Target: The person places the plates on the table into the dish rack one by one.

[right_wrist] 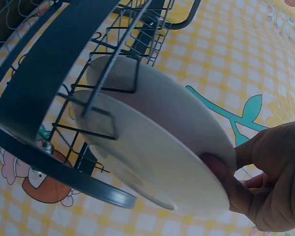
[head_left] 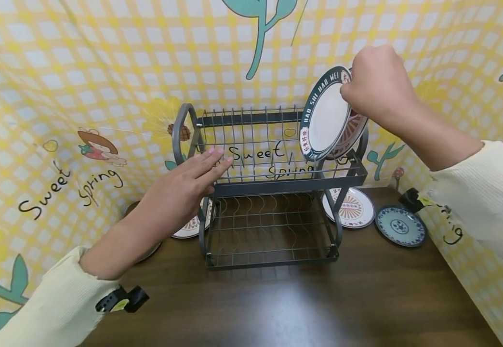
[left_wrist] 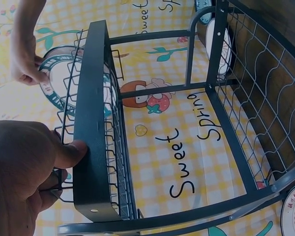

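A dark metal two-tier dish rack [head_left: 288, 185] stands on the table. My right hand [head_left: 379, 84] pinches the edge of a green-rimmed white plate [head_left: 326, 120], which stands tilted at the right end of the upper tier. Close behind it another plate [head_left: 350, 135] with a reddish ray pattern stands in the wires. In the right wrist view, fingers [right_wrist: 215, 169] reach between the two plates. My left hand [head_left: 179, 193] rests at the upper tier's left front, its fingers straight over the wires. The left thumb touches the front bar in the left wrist view.
A ray-patterned plate [head_left: 353, 208] lies right of the rack, beside a blue patterned plate [head_left: 401, 226]. Another plate [head_left: 191, 229] lies behind the rack's left leg, and one more is partly hidden under the left forearm. Yellow checked cloth [head_left: 130, 58] surrounds the brown table [head_left: 251, 308].
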A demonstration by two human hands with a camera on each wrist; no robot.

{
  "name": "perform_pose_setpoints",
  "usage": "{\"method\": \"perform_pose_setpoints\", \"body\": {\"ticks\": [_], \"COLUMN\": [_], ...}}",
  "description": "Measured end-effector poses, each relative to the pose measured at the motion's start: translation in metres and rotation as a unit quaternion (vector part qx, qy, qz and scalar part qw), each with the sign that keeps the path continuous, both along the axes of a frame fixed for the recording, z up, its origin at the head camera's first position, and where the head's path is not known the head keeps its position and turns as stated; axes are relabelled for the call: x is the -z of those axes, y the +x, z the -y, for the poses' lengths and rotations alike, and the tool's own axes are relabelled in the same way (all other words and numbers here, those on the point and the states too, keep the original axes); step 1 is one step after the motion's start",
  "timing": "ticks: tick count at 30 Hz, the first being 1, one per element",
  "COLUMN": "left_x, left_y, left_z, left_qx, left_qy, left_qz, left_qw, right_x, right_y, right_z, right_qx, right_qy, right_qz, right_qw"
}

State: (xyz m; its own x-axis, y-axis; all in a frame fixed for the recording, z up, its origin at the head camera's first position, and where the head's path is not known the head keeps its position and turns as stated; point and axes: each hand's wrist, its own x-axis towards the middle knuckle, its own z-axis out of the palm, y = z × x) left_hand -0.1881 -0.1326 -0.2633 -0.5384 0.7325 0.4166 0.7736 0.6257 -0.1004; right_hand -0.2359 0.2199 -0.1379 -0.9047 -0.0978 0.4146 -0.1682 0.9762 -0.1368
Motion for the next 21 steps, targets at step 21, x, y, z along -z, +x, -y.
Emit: {"method": "perform_pose_setpoints", "body": {"ticks": [21], "left_x": [0.002], "left_y": [0.001], "left_z": [0.011], "left_qx": [-0.028], "left_qy": [-0.001], "left_qz": [0.01], "left_qw": [0.9996], "right_x": [-0.002], "right_y": [-0.012], "right_z": [0.019], "right_qx": [0.013], "right_qy": [0.026], "right_qz": [0.045], "right_qw": [0.9985]}}
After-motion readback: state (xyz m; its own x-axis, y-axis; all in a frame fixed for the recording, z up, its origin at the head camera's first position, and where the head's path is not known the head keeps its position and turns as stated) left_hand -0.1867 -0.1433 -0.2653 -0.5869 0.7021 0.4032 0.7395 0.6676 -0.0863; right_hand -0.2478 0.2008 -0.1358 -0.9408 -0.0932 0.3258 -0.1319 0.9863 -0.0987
